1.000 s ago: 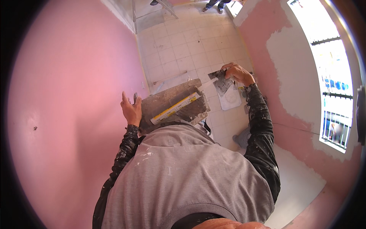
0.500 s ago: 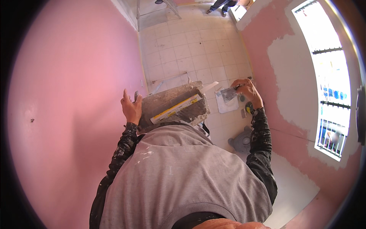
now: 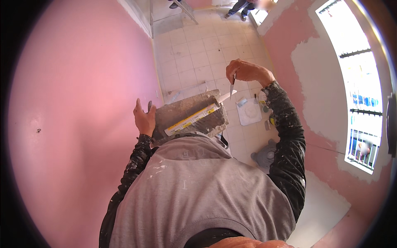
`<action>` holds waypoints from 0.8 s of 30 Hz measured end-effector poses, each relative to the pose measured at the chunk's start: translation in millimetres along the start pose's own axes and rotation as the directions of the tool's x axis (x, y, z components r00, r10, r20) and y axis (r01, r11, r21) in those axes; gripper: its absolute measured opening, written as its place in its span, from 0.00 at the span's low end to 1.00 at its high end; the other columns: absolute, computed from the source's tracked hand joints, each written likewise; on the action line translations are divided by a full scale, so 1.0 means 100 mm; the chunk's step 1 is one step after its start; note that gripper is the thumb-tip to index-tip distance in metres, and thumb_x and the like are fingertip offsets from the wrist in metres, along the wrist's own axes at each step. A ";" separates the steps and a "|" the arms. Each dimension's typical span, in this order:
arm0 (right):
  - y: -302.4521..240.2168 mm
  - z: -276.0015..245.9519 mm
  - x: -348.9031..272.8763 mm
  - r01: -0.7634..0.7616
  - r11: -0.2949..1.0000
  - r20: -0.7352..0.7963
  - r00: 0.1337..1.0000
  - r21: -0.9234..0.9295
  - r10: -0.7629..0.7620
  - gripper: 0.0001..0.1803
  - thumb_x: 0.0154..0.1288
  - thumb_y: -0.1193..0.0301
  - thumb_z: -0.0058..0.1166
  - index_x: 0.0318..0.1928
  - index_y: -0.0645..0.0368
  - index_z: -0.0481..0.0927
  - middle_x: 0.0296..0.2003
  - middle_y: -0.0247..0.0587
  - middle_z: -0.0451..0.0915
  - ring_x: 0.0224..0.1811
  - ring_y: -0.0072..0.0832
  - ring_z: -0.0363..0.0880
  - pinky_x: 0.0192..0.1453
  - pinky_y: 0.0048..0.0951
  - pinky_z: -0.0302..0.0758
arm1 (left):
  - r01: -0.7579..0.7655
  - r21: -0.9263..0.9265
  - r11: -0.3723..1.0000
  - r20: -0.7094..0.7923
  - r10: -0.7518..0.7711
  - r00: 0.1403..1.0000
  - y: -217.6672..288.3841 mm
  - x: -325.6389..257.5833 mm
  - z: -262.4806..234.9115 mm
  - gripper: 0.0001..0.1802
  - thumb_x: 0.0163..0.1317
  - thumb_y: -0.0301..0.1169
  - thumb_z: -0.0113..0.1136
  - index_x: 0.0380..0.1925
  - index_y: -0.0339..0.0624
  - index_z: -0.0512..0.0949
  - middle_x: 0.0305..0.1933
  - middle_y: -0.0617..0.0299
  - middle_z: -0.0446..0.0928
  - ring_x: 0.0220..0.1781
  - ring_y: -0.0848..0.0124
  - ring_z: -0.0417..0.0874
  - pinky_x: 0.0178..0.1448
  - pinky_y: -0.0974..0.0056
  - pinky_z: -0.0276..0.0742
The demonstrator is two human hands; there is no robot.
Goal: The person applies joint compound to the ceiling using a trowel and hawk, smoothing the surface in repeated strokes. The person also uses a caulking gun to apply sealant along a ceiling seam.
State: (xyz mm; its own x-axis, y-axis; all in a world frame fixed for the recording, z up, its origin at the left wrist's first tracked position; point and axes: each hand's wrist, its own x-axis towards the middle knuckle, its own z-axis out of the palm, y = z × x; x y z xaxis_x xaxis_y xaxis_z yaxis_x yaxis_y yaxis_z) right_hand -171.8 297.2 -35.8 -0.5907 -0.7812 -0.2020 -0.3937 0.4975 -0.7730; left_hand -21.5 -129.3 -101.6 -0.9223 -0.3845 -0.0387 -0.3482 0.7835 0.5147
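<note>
A putty-caked rectangular tray is in front of my waist. Across it lies a white and yellow sealant tube, its pale nozzle sticking out past the right end. My left hand is at the tray's left end, gripping it, with the thumb and a finger pointing up; the other fingers are hidden. A dark rounded handle end shows between them. My right hand is closed around a putty knife, seen nearly edge-on, its blade pointing down near the nozzle.
On the tiled floor lie a white smeared sheet and a grey round-bodied object. Pink wall rises at left; a patched wall with a barred window is at right. A ladder and another person's legs appear far off.
My right hand has moved left and away from me with the putty knife, from beside the white sheet to above the tube's nozzle. The blade has turned from flat to edge-on.
</note>
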 end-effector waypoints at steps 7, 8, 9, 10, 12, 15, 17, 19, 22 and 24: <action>0.05 -0.07 -0.32 -0.007 0.999 0.116 0.993 -0.045 0.013 0.15 0.44 0.87 0.47 0.28 0.63 0.86 0.32 0.44 0.84 0.36 0.36 0.82 0.43 0.32 0.76 | -0.023 0.001 1.000 -0.012 0.023 1.000 -0.01 -0.02 0.00 0.45 0.57 0.45 0.66 0.71 0.40 0.60 0.60 0.42 0.70 0.55 0.51 0.77 0.59 0.53 0.74; 0.10 -0.03 -0.43 -0.048 0.998 0.068 0.997 0.037 0.045 0.14 0.44 0.87 0.48 0.28 0.63 0.86 0.32 0.43 0.84 0.36 0.35 0.82 0.43 0.31 0.76 | -0.027 0.000 1.000 -0.014 0.027 1.000 -0.01 -0.03 -0.01 0.45 0.57 0.45 0.66 0.71 0.40 0.60 0.60 0.42 0.70 0.55 0.51 0.77 0.59 0.52 0.74; 0.16 0.02 -0.56 -0.085 0.989 0.021 0.996 0.121 0.083 0.13 0.43 0.87 0.50 0.28 0.63 0.86 0.32 0.43 0.84 0.36 0.33 0.82 0.43 0.30 0.76 | -0.024 -0.009 1.000 -0.008 0.024 1.000 0.00 -0.02 -0.02 0.45 0.57 0.45 0.66 0.71 0.40 0.60 0.61 0.42 0.70 0.57 0.51 0.76 0.60 0.53 0.74; 0.19 0.13 -0.75 -0.126 0.968 -0.047 0.989 0.217 0.140 0.13 0.43 0.86 0.51 0.28 0.63 0.85 0.32 0.43 0.84 0.36 0.32 0.82 0.43 0.29 0.76 | -0.048 -0.014 0.999 0.012 0.049 0.999 0.06 0.07 -0.05 0.45 0.57 0.45 0.66 0.71 0.39 0.60 0.62 0.41 0.70 0.58 0.50 0.75 0.61 0.53 0.74; 0.31 0.25 -1.02 -0.025 0.846 -0.162 0.978 0.532 0.131 0.11 0.44 0.86 0.54 0.30 0.64 0.85 0.33 0.42 0.85 0.36 0.31 0.82 0.44 0.28 0.76 | -0.018 -0.006 1.000 0.003 0.018 1.000 0.02 -0.06 -0.05 0.46 0.57 0.46 0.67 0.71 0.39 0.60 0.63 0.41 0.69 0.61 0.49 0.73 0.63 0.52 0.72; 0.48 0.87 -1.39 0.189 0.401 -0.335 0.881 0.896 0.334 0.10 0.49 0.85 0.58 0.35 0.65 0.84 0.36 0.42 0.85 0.39 0.31 0.83 0.47 0.29 0.78 | -0.124 0.183 0.975 -0.072 0.139 0.988 0.11 -0.03 -0.05 0.47 0.55 0.49 0.68 0.70 0.40 0.62 0.66 0.40 0.67 0.66 0.49 0.70 0.67 0.50 0.68; 0.44 1.39 -1.51 0.352 0.106 -0.360 0.814 0.930 0.457 0.11 0.56 0.82 0.58 0.42 0.66 0.83 0.39 0.44 0.85 0.41 0.33 0.84 0.50 0.32 0.79 | -0.197 0.484 0.853 -0.178 0.317 0.932 0.35 -0.13 -0.13 0.47 0.54 0.50 0.70 0.69 0.42 0.63 0.67 0.41 0.66 0.69 0.49 0.67 0.70 0.49 0.64; 0.28 1.91 -1.51 0.467 -0.084 -0.360 0.773 0.880 0.522 0.13 0.62 0.79 0.58 0.48 0.66 0.80 0.43 0.46 0.85 0.45 0.35 0.85 0.54 0.37 0.80 | -0.499 0.346 0.794 -0.069 0.552 0.831 0.58 -0.16 -0.21 0.46 0.53 0.51 0.70 0.68 0.44 0.64 0.68 0.43 0.65 0.69 0.51 0.67 0.71 0.48 0.63; -0.06 2.49 -1.43 0.533 -0.245 -0.327 0.756 0.810 0.567 0.15 0.67 0.75 0.57 0.52 0.64 0.78 0.47 0.45 0.85 0.50 0.37 0.84 0.63 0.42 0.77 | -0.807 0.032 0.590 0.194 0.788 0.584 0.84 -0.24 -0.21 0.45 0.54 0.49 0.71 0.68 0.44 0.64 0.67 0.45 0.67 0.68 0.51 0.67 0.71 0.48 0.62; -0.27 2.80 -1.37 0.559 -0.298 -0.281 0.725 0.774 0.628 0.15 0.68 0.72 0.58 0.53 0.64 0.77 0.49 0.44 0.84 0.53 0.37 0.83 0.64 0.44 0.76 | -0.843 -0.138 0.521 0.333 0.826 0.456 0.99 -0.32 -0.14 0.44 0.53 0.47 0.71 0.68 0.44 0.63 0.65 0.47 0.68 0.67 0.51 0.68 0.70 0.48 0.63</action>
State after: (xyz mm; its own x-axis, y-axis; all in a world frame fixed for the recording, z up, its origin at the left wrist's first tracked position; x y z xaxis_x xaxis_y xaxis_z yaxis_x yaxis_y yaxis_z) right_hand 116.5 284.8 -155.2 -0.8740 -0.1482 -0.4628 0.3327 -0.8766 -0.3476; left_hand -24.4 -46.2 -37.5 -0.7634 0.6342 0.1225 0.6191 0.6644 0.4187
